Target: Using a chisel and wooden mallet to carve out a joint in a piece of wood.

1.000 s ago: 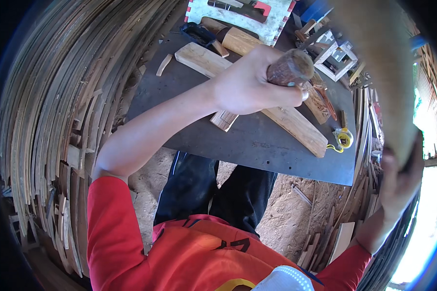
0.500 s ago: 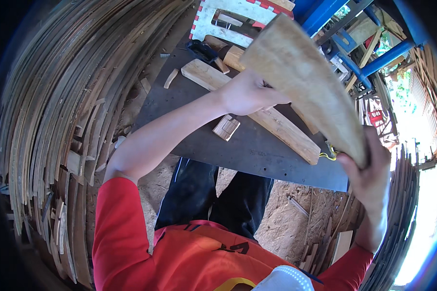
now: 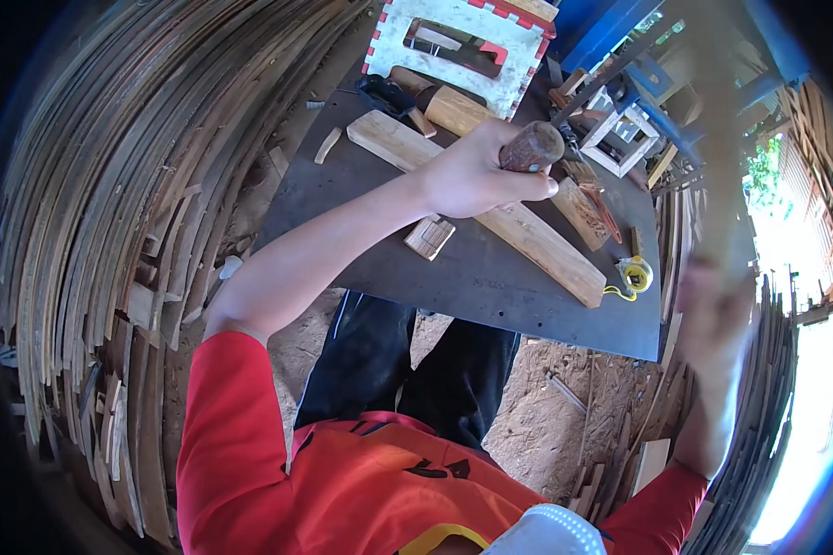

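Our left hand (image 3: 477,171) is wrapped tight around the thick brown wooden handle (image 3: 532,148) of a tool, held above the dark bench (image 3: 491,277) over a long pale plank (image 3: 491,208). We judge the handle stiff, fairly heavy and rough enough not to slip, best gripped mid-shaft. Our right hand (image 3: 713,305) is a blur, seemingly closed on a long pale strip of wood (image 3: 717,129), light and probably springy; we cannot tell its grip. The tool's head is hidden behind our fist.
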### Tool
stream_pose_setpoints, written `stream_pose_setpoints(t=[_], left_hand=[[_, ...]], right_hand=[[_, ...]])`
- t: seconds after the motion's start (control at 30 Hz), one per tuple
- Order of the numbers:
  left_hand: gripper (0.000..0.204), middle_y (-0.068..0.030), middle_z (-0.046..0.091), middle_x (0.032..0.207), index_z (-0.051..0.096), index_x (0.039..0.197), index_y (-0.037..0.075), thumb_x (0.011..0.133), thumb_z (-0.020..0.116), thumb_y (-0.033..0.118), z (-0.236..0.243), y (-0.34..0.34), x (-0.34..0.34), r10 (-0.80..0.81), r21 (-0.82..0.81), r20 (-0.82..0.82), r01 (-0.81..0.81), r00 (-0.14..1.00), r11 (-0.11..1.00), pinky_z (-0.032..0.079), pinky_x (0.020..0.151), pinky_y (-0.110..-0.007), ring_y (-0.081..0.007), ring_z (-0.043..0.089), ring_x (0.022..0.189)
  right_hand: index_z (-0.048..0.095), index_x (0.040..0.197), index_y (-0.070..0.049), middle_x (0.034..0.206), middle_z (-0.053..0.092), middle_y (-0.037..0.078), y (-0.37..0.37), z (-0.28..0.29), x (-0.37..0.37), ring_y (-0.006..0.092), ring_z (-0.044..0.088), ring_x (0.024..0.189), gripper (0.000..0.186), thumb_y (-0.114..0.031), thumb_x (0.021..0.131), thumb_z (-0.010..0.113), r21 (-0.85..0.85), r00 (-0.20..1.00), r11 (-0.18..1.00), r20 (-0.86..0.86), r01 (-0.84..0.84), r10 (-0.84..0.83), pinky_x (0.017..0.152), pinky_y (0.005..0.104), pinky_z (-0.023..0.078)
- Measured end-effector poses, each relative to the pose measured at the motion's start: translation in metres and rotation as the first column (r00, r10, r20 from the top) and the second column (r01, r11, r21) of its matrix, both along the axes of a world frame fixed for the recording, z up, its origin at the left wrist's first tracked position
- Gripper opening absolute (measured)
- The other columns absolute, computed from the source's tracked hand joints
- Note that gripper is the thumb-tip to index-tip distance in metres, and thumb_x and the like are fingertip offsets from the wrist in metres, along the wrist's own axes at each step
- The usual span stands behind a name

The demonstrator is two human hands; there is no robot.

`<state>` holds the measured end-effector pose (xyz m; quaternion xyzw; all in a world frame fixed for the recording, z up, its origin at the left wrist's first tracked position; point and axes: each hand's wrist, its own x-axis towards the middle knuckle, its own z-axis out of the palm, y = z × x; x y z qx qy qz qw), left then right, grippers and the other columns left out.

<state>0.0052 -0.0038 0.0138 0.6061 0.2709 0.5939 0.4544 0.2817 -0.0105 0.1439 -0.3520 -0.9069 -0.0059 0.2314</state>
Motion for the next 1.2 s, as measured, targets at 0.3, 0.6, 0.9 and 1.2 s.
stream_pose_setpoints(t=[0.3, 0.6, 0.9, 1.2], left_hand=[[0.021, 0.0052, 0.042, 0.053, 0.049, 0.074, 0.006, 0.089, 0.063, 0.003, 0.000, 0.001, 0.003, -0.037, 0.046, -0.034, 0.039, 0.999, 0.998, 0.025, 0.042, -0.023, -0.0027, 0.035, 0.044], [0.014, 0.0051, 0.042, 0.056, 0.053, 0.079, 0.005, 0.086, 0.064, 0.002, -0.003, -0.002, -0.006, -0.101, -0.021, -0.008, 0.101, 0.995, 0.995, 0.023, 0.042, -0.023, -0.0028, 0.035, 0.044], [0.019, 0.0056, 0.042, 0.053, 0.052, 0.071, 0.007, 0.087, 0.063, 0.007, 0.000, 0.004, -0.016, -0.258, -0.018, 0.032, 0.258, 0.966, 0.966, 0.025, 0.044, -0.023, -0.0030, 0.035, 0.045], [0.017, 0.0050, 0.041, 0.052, 0.051, 0.072, 0.006, 0.085, 0.063, 0.006, -0.003, 0.007, -0.019, -0.225, -0.017, 0.036, 0.226, 0.974, 0.974, 0.025, 0.042, -0.024, -0.0027, 0.034, 0.043]], right_hand=[[0.051, 0.115, 0.005, 0.079, 0.065, 0.012, -0.008, 0.005, 0.011, 0.0206, 0.063, 0.064, 0.056, -0.042, 0.089, 0.067, -0.049, 0.987, 0.999, -0.163, 0.008, -0.015, 0.057, 0.0328, 0.049], [0.053, 0.109, 0.004, 0.067, 0.056, 0.001, -0.007, -0.081, 0.040, 0.0109, 0.055, 0.057, 0.076, -0.067, 0.083, 0.060, -0.304, 0.902, 0.950, -0.426, -0.077, -0.064, 0.051, 0.0263, 0.044], [0.061, 0.104, -0.001, 0.074, 0.064, 0.016, 0.003, -0.165, 0.041, 0.0335, 0.066, 0.065, 0.049, -0.028, 0.071, 0.085, -0.464, 1.000, 0.886, -0.005, -0.009, 0.008, 0.060, 0.0368, 0.050], [0.061, 0.101, -0.004, 0.073, 0.066, 0.014, 0.003, -0.175, -0.002, 0.0347, 0.068, 0.068, 0.048, -0.039, 0.075, 0.080, -0.296, 0.989, 0.953, 0.109, -0.061, 0.097, 0.059, 0.0417, 0.053]])
